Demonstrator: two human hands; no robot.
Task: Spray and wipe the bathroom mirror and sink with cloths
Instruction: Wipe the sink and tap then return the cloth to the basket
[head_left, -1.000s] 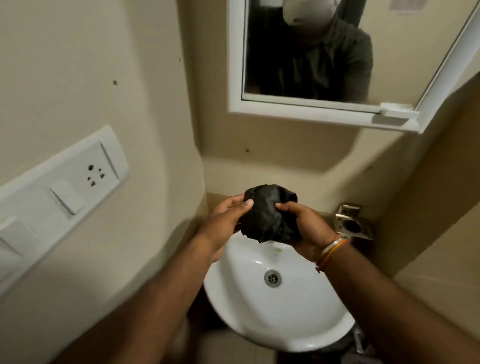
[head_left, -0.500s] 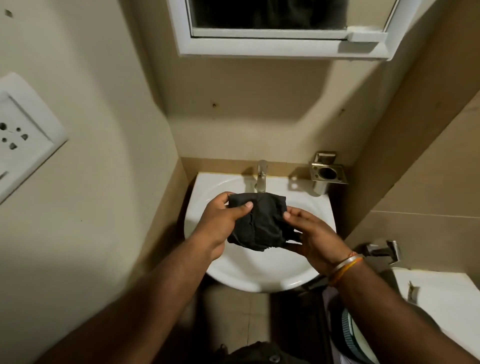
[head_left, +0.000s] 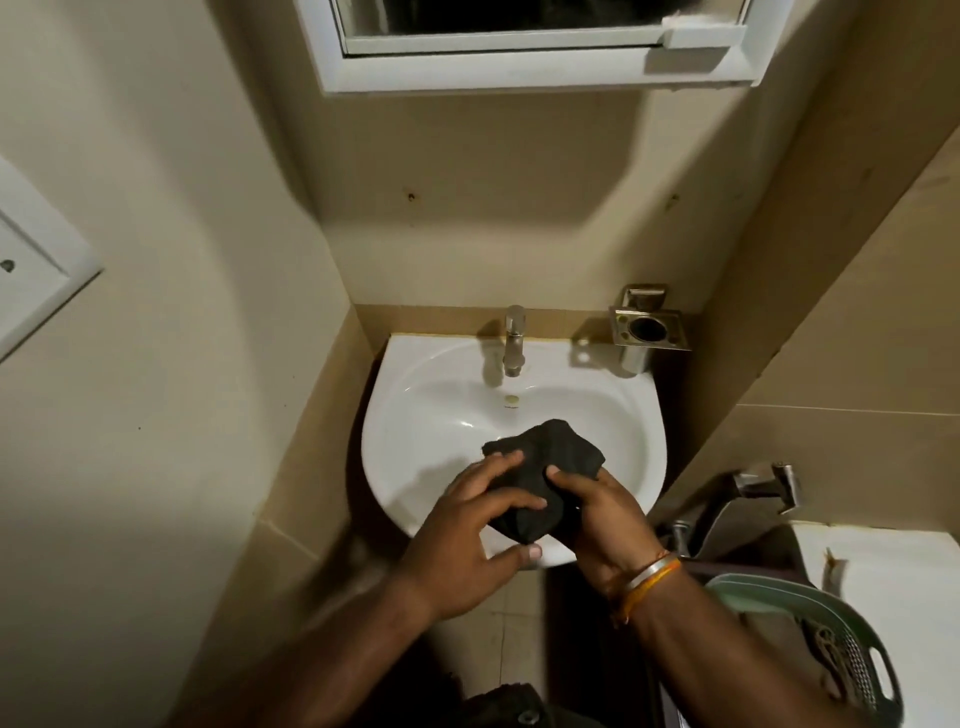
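Over the front rim of the sink (head_left: 395, 415), your left hand (head_left: 457, 551) and right hand (head_left: 605, 519) both grip the bunched black cloth (head_left: 550, 457) between curled fingers

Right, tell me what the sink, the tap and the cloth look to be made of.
Sink: likely glazed ceramic, white and glossy, with bright highlights along the bowl.
Tap: metal, seemingly a brushed steel or chrome finish, grey with a soft sheen.
Cloth: soft woven or knit fabric, matte black, crumpled into folds between both hands.
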